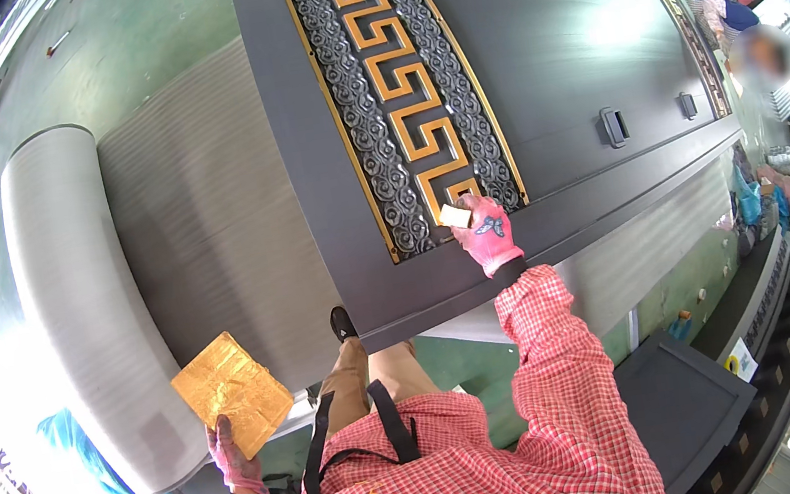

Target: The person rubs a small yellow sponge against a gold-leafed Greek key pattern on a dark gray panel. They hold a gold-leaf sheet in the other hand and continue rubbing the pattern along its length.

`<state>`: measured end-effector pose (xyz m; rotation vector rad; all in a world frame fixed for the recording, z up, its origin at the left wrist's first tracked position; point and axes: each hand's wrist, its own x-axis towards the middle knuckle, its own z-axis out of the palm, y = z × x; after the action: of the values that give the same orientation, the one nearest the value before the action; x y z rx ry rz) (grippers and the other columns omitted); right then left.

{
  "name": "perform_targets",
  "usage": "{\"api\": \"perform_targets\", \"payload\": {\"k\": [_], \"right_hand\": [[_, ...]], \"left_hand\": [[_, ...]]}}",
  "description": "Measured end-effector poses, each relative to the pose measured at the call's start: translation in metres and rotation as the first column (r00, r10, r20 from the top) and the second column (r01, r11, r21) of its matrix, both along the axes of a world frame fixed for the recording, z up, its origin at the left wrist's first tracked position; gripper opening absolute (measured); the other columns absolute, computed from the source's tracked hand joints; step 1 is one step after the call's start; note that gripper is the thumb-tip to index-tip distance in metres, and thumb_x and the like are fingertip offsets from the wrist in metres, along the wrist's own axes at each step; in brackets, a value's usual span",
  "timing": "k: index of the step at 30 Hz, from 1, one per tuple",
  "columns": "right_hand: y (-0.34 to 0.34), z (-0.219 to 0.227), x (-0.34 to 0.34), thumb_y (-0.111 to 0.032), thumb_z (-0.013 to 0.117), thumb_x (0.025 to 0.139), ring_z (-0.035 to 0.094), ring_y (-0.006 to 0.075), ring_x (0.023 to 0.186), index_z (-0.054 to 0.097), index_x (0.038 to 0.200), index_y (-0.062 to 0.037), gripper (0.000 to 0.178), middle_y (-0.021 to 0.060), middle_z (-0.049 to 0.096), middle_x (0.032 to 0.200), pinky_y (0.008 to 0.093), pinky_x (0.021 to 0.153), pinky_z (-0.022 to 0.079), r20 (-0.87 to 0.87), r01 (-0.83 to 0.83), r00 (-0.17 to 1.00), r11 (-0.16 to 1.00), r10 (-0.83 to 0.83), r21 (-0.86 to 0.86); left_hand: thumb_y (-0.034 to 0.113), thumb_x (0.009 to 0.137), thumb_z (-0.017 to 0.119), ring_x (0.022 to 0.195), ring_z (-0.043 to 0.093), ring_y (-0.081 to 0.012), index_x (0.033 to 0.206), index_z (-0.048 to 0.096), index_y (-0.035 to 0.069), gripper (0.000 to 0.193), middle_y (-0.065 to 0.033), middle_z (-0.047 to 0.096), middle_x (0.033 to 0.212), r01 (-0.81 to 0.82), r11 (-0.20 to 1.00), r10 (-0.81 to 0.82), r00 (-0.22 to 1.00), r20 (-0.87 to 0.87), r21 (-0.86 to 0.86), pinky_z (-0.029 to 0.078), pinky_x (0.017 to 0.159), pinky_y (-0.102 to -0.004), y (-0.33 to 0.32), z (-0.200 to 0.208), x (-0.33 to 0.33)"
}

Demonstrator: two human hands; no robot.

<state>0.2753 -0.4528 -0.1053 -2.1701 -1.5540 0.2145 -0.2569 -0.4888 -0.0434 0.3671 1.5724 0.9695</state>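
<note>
Gold work on a dark door panel (530, 56)
Right hand (487, 232), mid-frame, is closed on a small pale block (455, 215) pressed against the gold fret strip (399, 95); left hand (232, 459), lower left, grips a gold foil sheet (231, 391).

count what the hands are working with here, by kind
dark door panel with gold key-pattern trim: 1
gold foil sheet, in left hand: 1
small pale pad, in right hand: 1
pink gloves: 2
total: 5
</note>
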Motion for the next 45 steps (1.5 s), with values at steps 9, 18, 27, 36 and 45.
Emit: {"api": "perform_targets", "payload": {"k": [9, 18, 27, 36, 45], "right_hand": [[0.031, 0.003, 0.024, 0.002, 0.066, 0.066, 0.061, 0.0345, 0.086, 0.065, 0.088, -0.0072, 0.024, 0.012, 0.068, 0.088, 0.0395, 0.076, 0.05, -0.164, 0.012, 0.986, 0.999, -0.005, 0.039], [0.023, 0.018, 0.024, 0.0, 0.069, 0.07, 0.066, 0.027, 0.081, 0.067, 0.09, -0.0054, 0.021, 0.0118, 0.069, 0.084, 0.0335, 0.073, 0.052, -0.315, 0.086, 0.946, 0.996, -0.077, 0.016], [0.01, 0.026, 0.03, -0.011, 0.071, 0.071, 0.068, 0.0263, 0.071, 0.065, 0.088, -0.003, 0.02, 0.0132, 0.067, 0.077, 0.0338, 0.061, 0.051, -0.408, 0.2, 0.892, 0.979, -0.196, -0.033], [0.033, 0.008, 0.059, -0.011, 0.071, 0.07, 0.066, 0.0356, 0.079, 0.063, 0.089, -0.0023, 0.022, 0.0186, 0.067, 0.085, 0.0398, 0.069, 0.052, -0.333, 0.389, 0.849, 0.912, -0.41, -0.132], [0.039, 0.006, 0.062, -0.012, 0.071, 0.069, 0.064, 0.0354, 0.085, 0.063, 0.095, -0.0043, 0.029, 0.0169, 0.067, 0.088, 0.0411, 0.074, 0.051, -0.157, 0.283, 0.942, 0.953, -0.298, -0.111]], "left_hand": [[0.021, 0.087, 0.067, 0.099, 0.062, -0.0221, 0.125, 0.051, 0.011, 0.042, -0.0044, 0.061, 0.112, 0.01, 1.0, -0.01, 1.0, 0.01, 0.006, 0.054, 0.082, -0.039, -0.007, 0.007, 0.026], [0.022, 0.087, 0.067, 0.097, 0.062, -0.0231, 0.126, 0.051, 0.012, 0.043, -0.0047, 0.061, 0.111, -0.039, 0.999, 0.04, 0.999, -0.007, 0.004, 0.055, 0.08, -0.0403, -0.013, 0.012, 0.033], [0.022, 0.086, 0.069, 0.098, 0.062, -0.023, 0.125, 0.052, 0.01, 0.044, -0.0056, 0.061, 0.111, -0.061, 0.998, 0.061, 0.998, -0.032, 0.022, 0.054, 0.081, -0.0398, -0.018, 0.004, 0.019], [0.021, 0.087, 0.068, 0.096, 0.063, -0.0212, 0.125, 0.052, 0.008, 0.044, -0.0049, 0.062, 0.11, -0.065, 0.998, 0.066, 0.997, -0.035, 0.022, 0.055, 0.079, -0.0367, -0.014, 0.003, 0.018], [0.021, 0.087, 0.068, 0.095, 0.063, -0.0219, 0.123, 0.053, 0.009, 0.041, -0.0054, 0.062, 0.11, -0.066, 0.997, 0.067, 0.998, -0.022, 0.028, 0.055, 0.08, -0.0379, -0.01, 0.007, 0.025]]}}
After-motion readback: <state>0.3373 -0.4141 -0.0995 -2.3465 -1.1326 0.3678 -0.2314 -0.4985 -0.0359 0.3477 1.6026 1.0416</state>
